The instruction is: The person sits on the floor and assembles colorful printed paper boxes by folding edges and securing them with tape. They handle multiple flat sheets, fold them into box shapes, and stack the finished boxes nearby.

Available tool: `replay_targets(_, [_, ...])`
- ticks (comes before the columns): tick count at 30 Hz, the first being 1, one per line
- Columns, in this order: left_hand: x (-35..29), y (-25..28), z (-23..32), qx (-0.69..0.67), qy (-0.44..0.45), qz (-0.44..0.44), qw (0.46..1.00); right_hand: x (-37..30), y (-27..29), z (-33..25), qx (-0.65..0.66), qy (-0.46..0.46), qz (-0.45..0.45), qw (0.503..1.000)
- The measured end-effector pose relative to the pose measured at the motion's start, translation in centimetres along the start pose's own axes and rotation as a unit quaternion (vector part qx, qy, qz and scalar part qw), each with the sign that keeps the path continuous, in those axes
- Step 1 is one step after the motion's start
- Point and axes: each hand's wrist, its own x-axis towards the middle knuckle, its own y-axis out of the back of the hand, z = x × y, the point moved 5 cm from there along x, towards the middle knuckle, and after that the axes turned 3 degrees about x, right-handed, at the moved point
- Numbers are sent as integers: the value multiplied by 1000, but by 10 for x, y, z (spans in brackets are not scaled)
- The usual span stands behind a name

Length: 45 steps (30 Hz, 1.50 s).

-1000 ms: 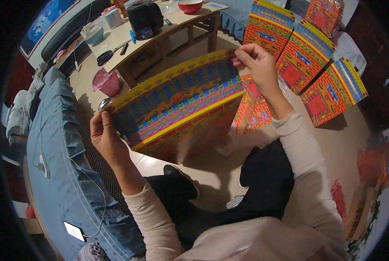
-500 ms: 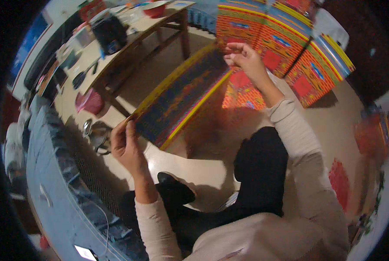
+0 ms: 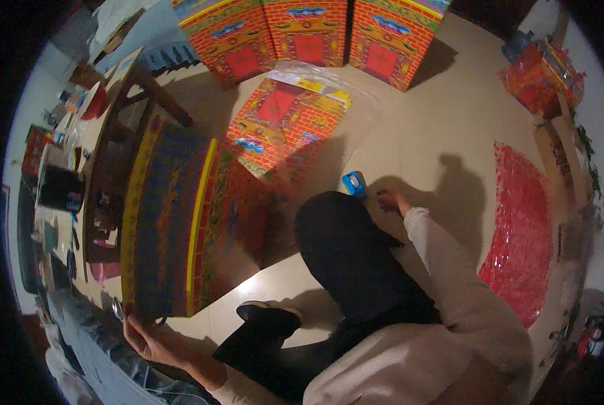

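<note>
A brightly printed cardboard box (image 3: 170, 223), blue on top with yellow borders and a red brick-patterned side, stands before me at the left. At its near corner my left hand (image 3: 154, 345) has its fingers closed on the edge. My right hand (image 3: 393, 200) is low over the floor beyond my knee, fingers loosely apart and nothing visible in them. Just left of it lies a small blue object (image 3: 354, 183) with a pale centre, apart from the fingertips; its kind is unclear.
Flat brick-printed cardboard sheets (image 3: 285, 125) lie on the floor with clear plastic wrap. Three similar printed boxes (image 3: 308, 40) stand at the back. A wooden table (image 3: 116, 115) is at the left, with a red shiny sheet (image 3: 518, 236) on the floor at the right.
My view has swung right. My right hand has left the far end of the box and dropped toward the floor beside the blue object. The left stays at the near corner.
</note>
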Motion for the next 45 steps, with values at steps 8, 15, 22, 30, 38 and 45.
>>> replay_targets(8, [-7, -5, 18, 179, -90, 10, 980, 35, -22, 55, -16, 111, 0, 994])
replay_targets(15, [-8, -7, 13, 197, -83, 11, 977, 78, -24, 36, -165, 122, 44, 978])
replay_targets(22, [-2, 6, 16, 205, -125, -6, 971, 96, -37, 32, -187, 111, 20, 976])
replay_targets(30, [7, 19, 9, 246, -135, -5, 960, 68, -43, 67, 183, 25, 42, 982])
replay_targets(38, [-2, -5, 9, 179, -96, 6, 979, 74, -18, 89, 120, 36, 93, 988])
replay_targets(45, [0, -1, 0, 155, -81, -9, 985, 78, -12, 99, 67, 40, 160, 984])
